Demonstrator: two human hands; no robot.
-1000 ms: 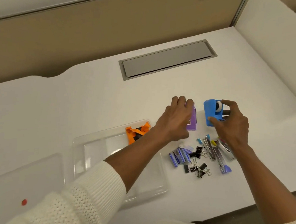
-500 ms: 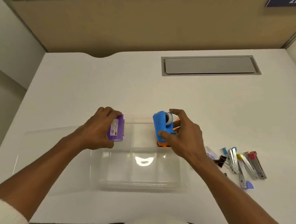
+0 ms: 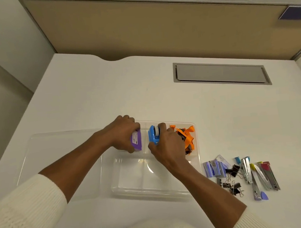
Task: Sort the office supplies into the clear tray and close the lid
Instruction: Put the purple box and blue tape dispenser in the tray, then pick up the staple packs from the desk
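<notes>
White desk (image 3: pixel 161 87) against a tan partition; I see the clear tray (image 3: pixel 153 190) near the front edge, its lid (image 3: pixel 58 159) flat on the desk just left of it. My left hand (image 3: pixel 122 133) is closed around a purple box (image 3: pixel 136 140) in the tray's far-left compartment, and my right hand (image 3: pixel 167 145) grips a blue tape dispenser (image 3: pixel 153 134) in the far-middle one, beside an orange item (image 3: pixel 188 137). Binder clips (image 3: pixel 232 179), staple strips (image 3: pixel 214 168) and staple removers (image 3: pixel 258 175) lie loose right of the tray.
</notes>
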